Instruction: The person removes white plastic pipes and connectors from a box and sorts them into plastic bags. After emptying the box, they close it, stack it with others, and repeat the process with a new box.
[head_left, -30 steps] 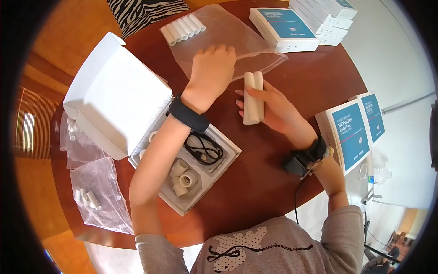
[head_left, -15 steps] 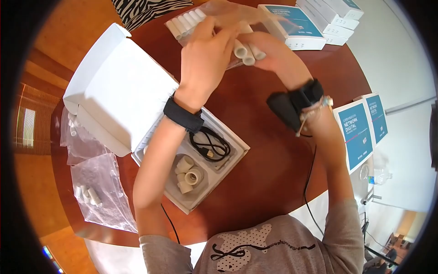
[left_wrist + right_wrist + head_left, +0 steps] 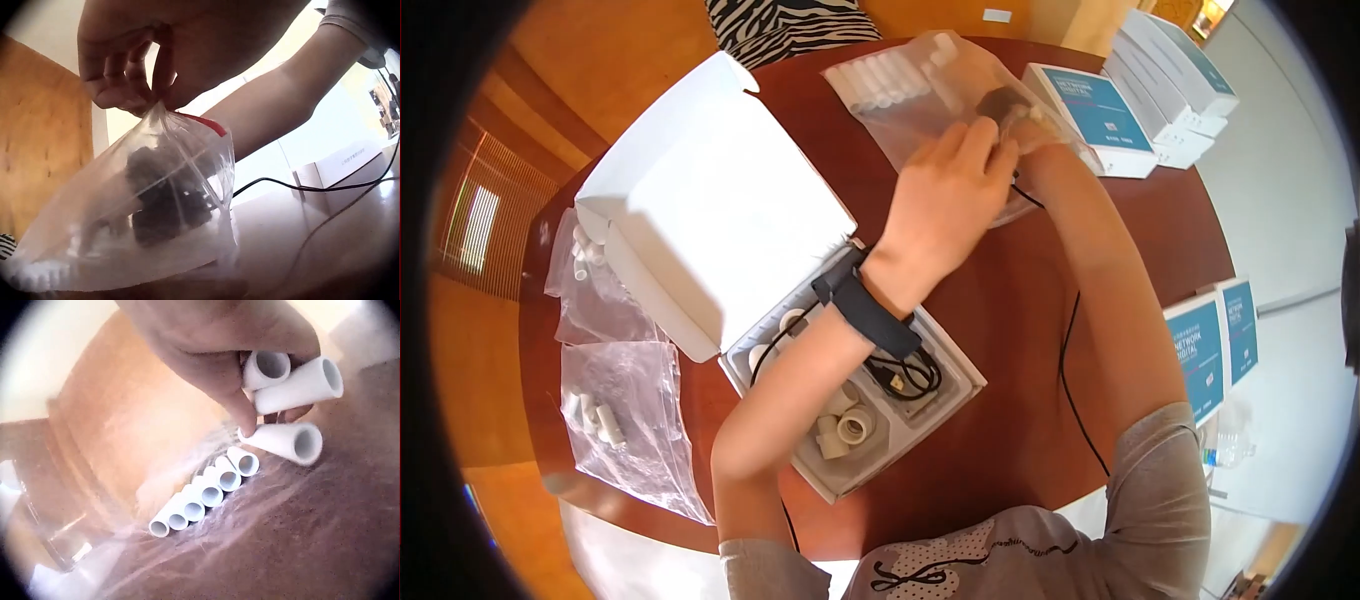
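Note:
My left hand (image 3: 950, 195) pinches the mouth of a clear plastic bag (image 3: 112, 219), lifting that edge into a peak. In the left wrist view, the fingers of my left hand (image 3: 131, 62) meet at the gathered plastic, near a red strip. My right hand (image 3: 975, 75) reaches inside the bag up to its wrist strap, blurred by the plastic in the head view. Three white tubes (image 3: 300, 386) are held in my right hand (image 3: 250, 331), one angled apart from the others. A row of several white tubes (image 3: 194, 511) lies beside them in the bag.
An open white box (image 3: 720, 210) holds pale pipe fittings (image 3: 845, 430) and a coiled black cable (image 3: 920, 375). Bags of small white parts (image 3: 630, 420) lie at the left. Blue-and-white boxes (image 3: 1095, 110) stand at the back right. A thin black cord (image 3: 1065, 370) trails by the right arm.
My right hand has carried the tubes away from me and into the bag. My left hand first moved towards the bag, and now holds its mouth up. The head view has shifted.

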Action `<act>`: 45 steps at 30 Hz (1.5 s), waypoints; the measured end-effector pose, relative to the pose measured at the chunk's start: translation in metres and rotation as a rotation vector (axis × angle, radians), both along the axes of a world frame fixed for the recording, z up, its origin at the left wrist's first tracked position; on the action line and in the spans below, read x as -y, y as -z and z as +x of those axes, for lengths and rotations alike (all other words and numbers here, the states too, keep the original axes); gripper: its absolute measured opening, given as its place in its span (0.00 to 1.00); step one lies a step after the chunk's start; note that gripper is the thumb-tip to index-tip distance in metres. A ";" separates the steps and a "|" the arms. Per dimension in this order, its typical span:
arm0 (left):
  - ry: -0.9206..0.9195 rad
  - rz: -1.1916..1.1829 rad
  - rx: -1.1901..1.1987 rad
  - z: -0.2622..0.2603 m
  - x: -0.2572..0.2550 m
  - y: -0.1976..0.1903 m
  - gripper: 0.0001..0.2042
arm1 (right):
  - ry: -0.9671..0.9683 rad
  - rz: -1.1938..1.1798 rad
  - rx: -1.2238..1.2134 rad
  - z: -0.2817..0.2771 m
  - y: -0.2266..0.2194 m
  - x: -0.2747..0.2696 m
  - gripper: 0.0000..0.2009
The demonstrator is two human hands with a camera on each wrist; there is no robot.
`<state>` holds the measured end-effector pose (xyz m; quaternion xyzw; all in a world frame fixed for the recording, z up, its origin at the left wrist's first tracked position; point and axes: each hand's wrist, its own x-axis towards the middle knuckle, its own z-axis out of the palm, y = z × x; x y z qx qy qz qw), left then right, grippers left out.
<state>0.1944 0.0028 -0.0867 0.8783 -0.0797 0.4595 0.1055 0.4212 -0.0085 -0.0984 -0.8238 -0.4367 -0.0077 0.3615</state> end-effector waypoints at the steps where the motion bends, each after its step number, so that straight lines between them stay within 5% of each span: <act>1: -0.009 0.031 -0.021 -0.001 0.001 0.001 0.10 | 0.006 -0.011 -0.011 0.007 0.003 -0.009 0.12; 10: -0.039 0.080 -0.022 0.001 0.003 0.006 0.11 | -0.009 -0.102 0.062 0.007 -0.001 -0.016 0.11; 22: -0.048 0.107 -0.035 0.001 0.006 0.010 0.06 | -0.216 -0.313 0.186 -0.143 -0.025 0.143 0.10; 45: -0.082 0.130 -0.042 0.000 0.004 0.007 0.04 | -0.242 -0.357 0.214 -0.125 -0.016 0.143 0.10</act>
